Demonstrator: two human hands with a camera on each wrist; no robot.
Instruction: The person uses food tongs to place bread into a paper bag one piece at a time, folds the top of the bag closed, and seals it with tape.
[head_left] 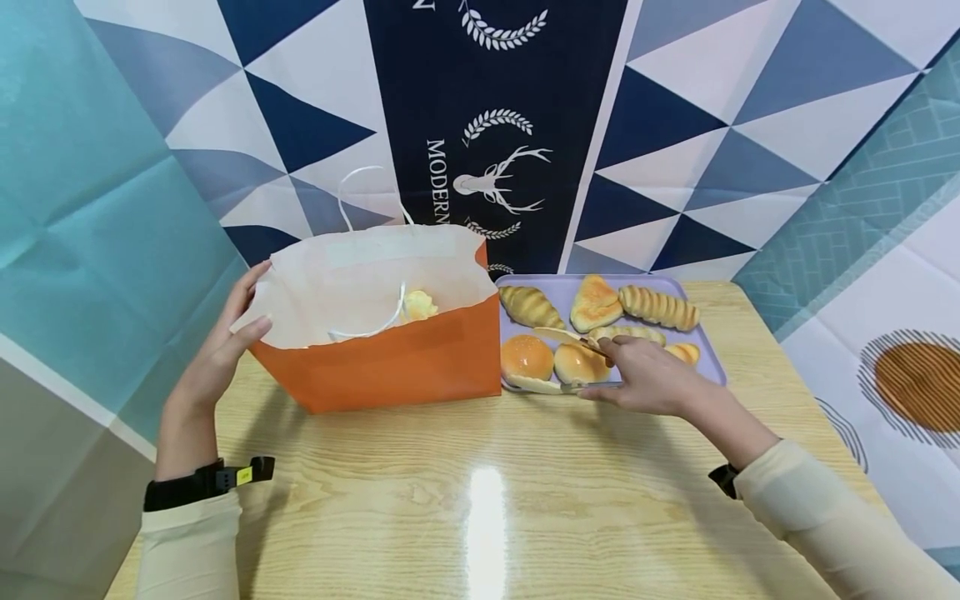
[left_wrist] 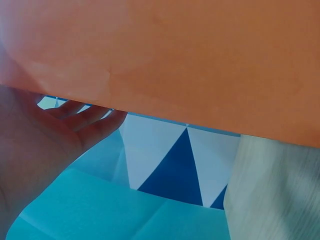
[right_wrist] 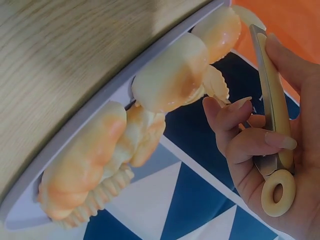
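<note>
My left hand (head_left: 213,358) grips the left end of an orange paper bag (head_left: 397,362), its thumb at the front rim. In the left wrist view, the fingers (left_wrist: 102,122) pass behind the bag's orange side. A pale yellow piece (head_left: 418,306) shows inside the bag. My right hand (head_left: 648,375) holds food tongs (head_left: 536,385) with cream handles and a ring end. The spread tong arms lie on either side of a glossy round bun (head_left: 527,358) and a second round bun (head_left: 581,364) on the lilac tray (head_left: 716,360); contact cannot be told.
Also on the tray are a ridged roll (head_left: 660,308), a triangular bread (head_left: 596,302), a darker twisted roll (head_left: 531,307) and other breads. The bag stands against the tray's left side. A patterned cloth (head_left: 667,158) hangs behind the wooden table (head_left: 390,500).
</note>
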